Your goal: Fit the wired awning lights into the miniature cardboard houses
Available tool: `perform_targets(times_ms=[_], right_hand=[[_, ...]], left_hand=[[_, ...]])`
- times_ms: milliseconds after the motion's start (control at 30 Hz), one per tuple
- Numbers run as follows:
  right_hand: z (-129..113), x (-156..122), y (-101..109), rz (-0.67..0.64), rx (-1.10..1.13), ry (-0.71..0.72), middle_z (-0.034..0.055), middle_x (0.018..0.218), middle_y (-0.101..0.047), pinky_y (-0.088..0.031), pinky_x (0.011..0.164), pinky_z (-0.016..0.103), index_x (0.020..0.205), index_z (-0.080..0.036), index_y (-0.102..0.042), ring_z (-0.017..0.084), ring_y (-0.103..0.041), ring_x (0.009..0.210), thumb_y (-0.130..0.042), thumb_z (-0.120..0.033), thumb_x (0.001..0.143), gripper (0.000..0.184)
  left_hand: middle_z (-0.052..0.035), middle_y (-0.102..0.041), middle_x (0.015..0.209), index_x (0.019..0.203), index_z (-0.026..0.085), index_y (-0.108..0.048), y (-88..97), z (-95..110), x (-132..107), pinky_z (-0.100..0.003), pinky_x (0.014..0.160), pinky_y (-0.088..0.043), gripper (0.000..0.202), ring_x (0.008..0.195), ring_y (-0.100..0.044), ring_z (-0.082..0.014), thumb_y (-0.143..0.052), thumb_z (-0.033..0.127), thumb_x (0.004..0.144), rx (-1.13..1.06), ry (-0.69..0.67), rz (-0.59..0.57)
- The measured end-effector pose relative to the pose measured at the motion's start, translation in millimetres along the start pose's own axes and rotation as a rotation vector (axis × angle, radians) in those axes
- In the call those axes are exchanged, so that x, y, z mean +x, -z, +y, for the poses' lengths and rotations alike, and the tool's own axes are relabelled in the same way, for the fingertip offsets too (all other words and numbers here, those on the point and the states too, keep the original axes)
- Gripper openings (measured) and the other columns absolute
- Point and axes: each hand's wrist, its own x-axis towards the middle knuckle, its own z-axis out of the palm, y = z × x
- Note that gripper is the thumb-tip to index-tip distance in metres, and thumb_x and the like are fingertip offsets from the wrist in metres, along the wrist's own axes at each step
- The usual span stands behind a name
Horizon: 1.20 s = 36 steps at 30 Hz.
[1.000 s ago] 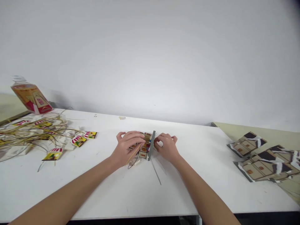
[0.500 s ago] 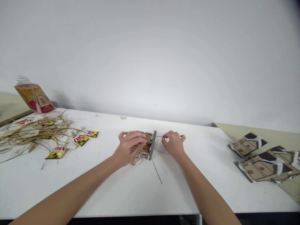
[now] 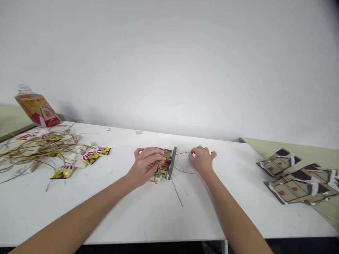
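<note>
our right hand [image 3: 202, 160], which a second ago was pressed against the upright grey card panel [image 3: 172, 163] of the small printed cardboard model house [image 3: 162, 165], has slid away toward 3 o'clock and now pinches the thin dark wire [image 3: 183, 153] between thumb and forefinger, so the wire runs in a line from panel to fingers. our left hand [image 3: 147, 165] stays clasped over the house, pinning it to the white table [image 3: 159, 218] at the centre. we judge the wire is being drawn out through the panel, with loose grey strands [image 3: 177, 193] lying toward 5 o'clock.
</note>
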Motion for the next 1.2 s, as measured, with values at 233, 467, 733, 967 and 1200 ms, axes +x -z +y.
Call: perform_targets(times_ms=[233,467,733,967,1200], right_hand=[[6.5,3.5,1.5,0.015,-0.082,-0.029,0.0087,0.087,-0.06,-0.022,0.086,0.056,0.07,-0.018,-0.064,0.024,-0.048,0.087,-0.045,-0.016,0.082,0.022],[17.5,9.9,-2.7,0.02,-0.144,-0.066,0.0101,0.089,-0.06,-0.022,0.087,0.058,0.074,-0.018,-0.066,0.025,-0.049,0.088,-0.044,-0.014,0.082,0.023],[31.0,17.5,-2.0,-0.014,-0.217,-0.161,0.009,0.088,-0.058,-0.023,0.087,0.055,0.076,-0.017,-0.065,0.024,-0.048,0.089,-0.042,-0.013,0.083,0.025],[32.9,19.9,-4.5,-0.065,-0.267,-0.205,0.0074,0.09,-0.056,-0.021,0.089,0.055,0.077,-0.018,-0.064,0.024,-0.046,0.091,-0.041,-0.013,0.082,0.024],[35.5,20.6,-1.5,-0.108,-0.309,-0.25,0.0082,0.088,-0.055,-0.02,0.089,0.056,0.08,-0.017,-0.065,0.026,-0.046,0.092,-0.042,-0.009,0.079,0.024]], left_hand=[[-0.0007,-0.067,0.104,0.09,0.027,-0.065,0.5,-0.8,-0.2,-0.039,0.086,-0.027,0.018,0.099,-0.06,-0.0176,-0.05,0.017,0.091,-0.035,-0.05,-0.002],[-0.001,-0.067,0.104,0.086,0.026,-0.065,0.9,1.1,-0.2,-0.038,0.087,-0.027,0.018,0.101,-0.059,-0.0176,-0.049,0.019,0.091,-0.039,-0.04,-0.007],[-0.0028,-0.066,0.107,0.092,0.026,-0.065,3.1,-1.7,-1.3,-0.038,0.085,-0.027,0.016,0.103,-0.058,-0.019,-0.051,0.018,0.09,-0.077,-0.09,-0.024],[-0.0011,-0.068,0.102,0.088,0.026,-0.066,3.6,2.3,0.3,-0.037,0.086,-0.027,0.017,0.099,-0.061,-0.0183,-0.052,0.016,0.087,-0.071,-0.066,-0.004],[-0.0005,-0.069,0.1,0.088,0.025,-0.065,0.3,1.1,-2.7,-0.038,0.086,-0.027,0.018,0.096,-0.062,-0.0185,-0.054,0.013,0.08,-0.06,0.045,-0.004]])
